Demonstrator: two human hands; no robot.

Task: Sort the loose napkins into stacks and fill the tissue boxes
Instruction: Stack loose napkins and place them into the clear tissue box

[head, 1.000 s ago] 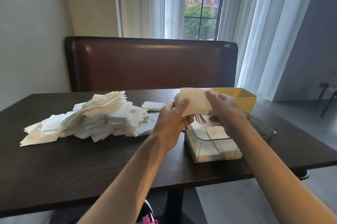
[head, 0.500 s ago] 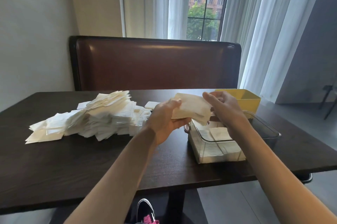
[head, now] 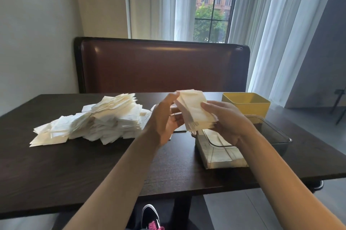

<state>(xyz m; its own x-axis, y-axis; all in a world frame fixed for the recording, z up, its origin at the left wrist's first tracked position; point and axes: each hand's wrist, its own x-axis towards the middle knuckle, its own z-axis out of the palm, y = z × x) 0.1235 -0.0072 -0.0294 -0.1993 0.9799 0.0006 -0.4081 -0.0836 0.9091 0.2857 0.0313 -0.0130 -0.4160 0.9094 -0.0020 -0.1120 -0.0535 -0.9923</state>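
Dark table point(head: 56, 169): loose napkin pile point(head: 97, 121) left, yellow box point(head: 247, 104) right.

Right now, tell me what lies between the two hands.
Head view: a napkin stack, held between left hand and right hand.

Soft daylight from window point(head: 213, 5) behind sheer curtains point(head: 271, 29); tabletop point(head: 56, 169) dim; wide-angle bending at edges; slight motion blur.
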